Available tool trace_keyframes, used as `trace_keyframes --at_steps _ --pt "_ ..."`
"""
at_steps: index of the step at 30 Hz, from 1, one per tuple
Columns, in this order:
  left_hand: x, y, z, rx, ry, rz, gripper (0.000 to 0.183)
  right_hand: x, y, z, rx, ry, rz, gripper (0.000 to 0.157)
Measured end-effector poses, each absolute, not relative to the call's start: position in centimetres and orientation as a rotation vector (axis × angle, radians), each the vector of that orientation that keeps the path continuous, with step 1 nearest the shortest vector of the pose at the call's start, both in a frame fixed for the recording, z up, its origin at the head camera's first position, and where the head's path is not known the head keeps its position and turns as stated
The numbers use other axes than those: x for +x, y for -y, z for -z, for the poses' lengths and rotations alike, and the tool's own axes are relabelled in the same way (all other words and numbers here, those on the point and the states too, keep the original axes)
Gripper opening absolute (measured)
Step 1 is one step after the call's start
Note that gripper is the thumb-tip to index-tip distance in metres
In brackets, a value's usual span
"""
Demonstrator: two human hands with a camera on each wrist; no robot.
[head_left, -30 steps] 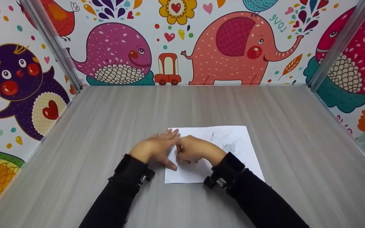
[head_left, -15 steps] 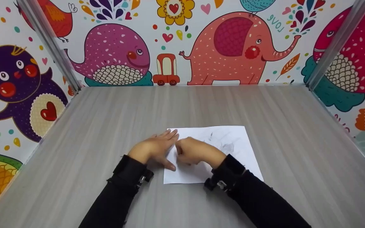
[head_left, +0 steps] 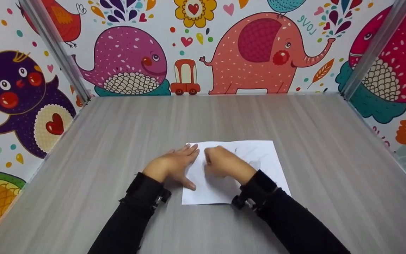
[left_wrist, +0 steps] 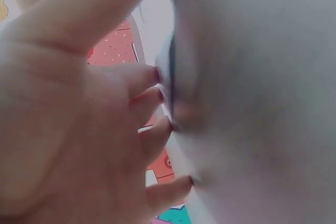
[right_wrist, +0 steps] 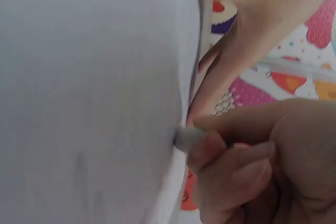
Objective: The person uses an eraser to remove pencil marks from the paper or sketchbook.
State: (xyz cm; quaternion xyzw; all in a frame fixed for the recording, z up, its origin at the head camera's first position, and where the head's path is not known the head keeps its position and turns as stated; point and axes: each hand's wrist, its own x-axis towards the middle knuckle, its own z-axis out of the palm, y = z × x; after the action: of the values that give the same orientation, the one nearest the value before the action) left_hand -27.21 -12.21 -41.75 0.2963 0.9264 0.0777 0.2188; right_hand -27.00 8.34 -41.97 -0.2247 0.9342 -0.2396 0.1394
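A white sheet of paper (head_left: 203, 194) lies on the table, with faint grey pencil smudges (head_left: 256, 164) on its right half. My left hand (head_left: 173, 165) presses its left edge, fingers spread and thumb apart; the fingertips (left_wrist: 181, 187) meet the surface in the left wrist view. Over the left-middle of the sheet, my right hand (head_left: 226, 162) pinches a small grey-white eraser (right_wrist: 188, 138) between thumb and fingers. Its darkened end touches the paper in the right wrist view, while in the head view the hand hides it.
The wood-grain table (head_left: 125, 123) extends around the sheet on all sides. Walls with printed cartoon animals, such as an elephant (head_left: 256, 63), enclose the back and sides. Metal posts (head_left: 374, 53) stand at the corners.
My right hand has slid a little to the right and away from me over the paper, widening the gap to the left hand. My left hand has stayed in place.
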Motion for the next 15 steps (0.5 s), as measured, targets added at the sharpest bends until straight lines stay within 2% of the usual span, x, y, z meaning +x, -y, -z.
trace_keyframes --at_steps 5,10,15 --pt "-27.0 12.6 41.8 0.835 -2.557 -0.204 0.125 -25.9 -8.1 41.6 -0.639 -2.542 0.755 0.016" --pt "-26.9 12.5 41.6 0.826 -2.56 -0.197 0.126 -27.3 -9.0 41.9 -0.522 -2.722 0.723 0.01" --pt "-26.9 12.3 41.6 0.82 -2.564 -0.181 0.126 -26.8 -8.7 42.0 -0.567 -2.805 0.68 0.014"
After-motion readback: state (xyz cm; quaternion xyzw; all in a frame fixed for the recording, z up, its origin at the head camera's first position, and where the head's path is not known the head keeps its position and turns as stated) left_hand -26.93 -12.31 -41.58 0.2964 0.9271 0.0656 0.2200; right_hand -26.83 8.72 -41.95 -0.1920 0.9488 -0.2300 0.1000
